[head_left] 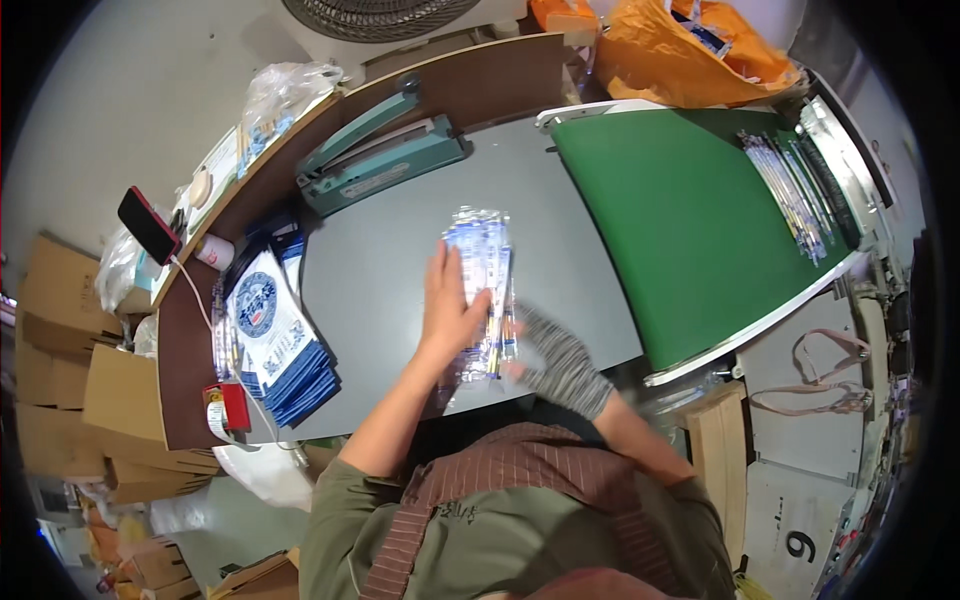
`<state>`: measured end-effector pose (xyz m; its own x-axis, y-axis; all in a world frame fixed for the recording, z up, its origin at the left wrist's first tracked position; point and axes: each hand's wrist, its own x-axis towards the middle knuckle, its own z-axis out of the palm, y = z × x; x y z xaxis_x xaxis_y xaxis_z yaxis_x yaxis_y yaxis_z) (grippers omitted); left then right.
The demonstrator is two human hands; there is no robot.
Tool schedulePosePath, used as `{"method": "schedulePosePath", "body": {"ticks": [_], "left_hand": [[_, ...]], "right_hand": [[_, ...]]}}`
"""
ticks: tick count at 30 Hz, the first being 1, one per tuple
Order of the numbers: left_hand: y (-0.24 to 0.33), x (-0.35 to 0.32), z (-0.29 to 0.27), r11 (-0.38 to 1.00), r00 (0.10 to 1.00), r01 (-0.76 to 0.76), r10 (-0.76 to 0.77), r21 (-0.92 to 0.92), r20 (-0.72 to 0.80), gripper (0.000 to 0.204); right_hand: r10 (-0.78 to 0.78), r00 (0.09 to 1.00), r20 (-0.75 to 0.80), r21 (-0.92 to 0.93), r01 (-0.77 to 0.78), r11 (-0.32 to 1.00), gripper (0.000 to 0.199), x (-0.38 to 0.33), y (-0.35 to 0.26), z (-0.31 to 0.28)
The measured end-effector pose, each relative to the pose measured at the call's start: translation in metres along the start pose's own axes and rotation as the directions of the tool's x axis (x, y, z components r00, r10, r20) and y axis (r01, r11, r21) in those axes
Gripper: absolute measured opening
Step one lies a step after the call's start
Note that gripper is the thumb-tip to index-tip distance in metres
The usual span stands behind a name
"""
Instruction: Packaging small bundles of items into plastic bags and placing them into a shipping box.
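Observation:
A stack of slim clear-plastic packets [481, 240] with blue and white print lies lengthwise on the grey tabletop, close to my body. My left hand [452, 312] is bare and rests on the stack's left side, its fingers stretched out and pointing away from me. At the stack's lower right edge is my right hand [562, 362], in a grey knitted glove with bare fingertips. Its thumb and fingers are spread apart and somewhat blurred; whether they touch the packets is hard to make out.
A teal bench-top bag sealer [385, 165] stands at the back left. Blue and white printed bags [275, 325] lie piled at the left. To the right runs a green conveyor belt [640, 220] carrying several slim packets [785, 195]. A phone [148, 226] stands beyond the left partition.

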<state>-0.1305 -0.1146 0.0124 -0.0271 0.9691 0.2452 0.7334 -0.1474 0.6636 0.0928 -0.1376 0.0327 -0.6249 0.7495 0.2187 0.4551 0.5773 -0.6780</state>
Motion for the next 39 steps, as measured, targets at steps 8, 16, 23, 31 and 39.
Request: {"method": "schedulePosePath", "body": {"ticks": [8,16,23,31,39], "left_hand": [[-0.027,-0.038,-0.075,0.735,0.851,0.422,-0.524,-0.530,-0.049,0.091],[0.005,-0.009,-0.085,0.296,0.740,0.606,-0.549,-0.738,0.387,0.088],[0.028,-0.027,-0.068,0.894,0.926,0.148,-0.275,-0.422,-0.259,0.047],[0.050,-0.022,-0.144,0.869,0.859,-0.456,0.373,-0.191,-0.351,0.105],[0.027,-0.048,-0.117,0.863,0.995,0.068,-0.022,-0.501,0.098,0.103]], "right_hand": [[0.629,0.653,-0.421,-0.271,-0.753,0.600,0.076,0.046,0.047,-0.037],[0.179,0.949,-0.260,-0.163,-0.226,0.960,0.074,0.108,0.002,0.086],[0.375,0.883,0.283,0.952,-0.305,-0.001,0.061,0.138,-0.055,0.086],[0.020,0.972,-0.235,0.857,0.198,0.476,0.091,0.133,-0.133,-0.005],[0.114,0.993,0.015,0.723,-0.089,0.685,0.097,0.129,-0.126,0.014]]}}
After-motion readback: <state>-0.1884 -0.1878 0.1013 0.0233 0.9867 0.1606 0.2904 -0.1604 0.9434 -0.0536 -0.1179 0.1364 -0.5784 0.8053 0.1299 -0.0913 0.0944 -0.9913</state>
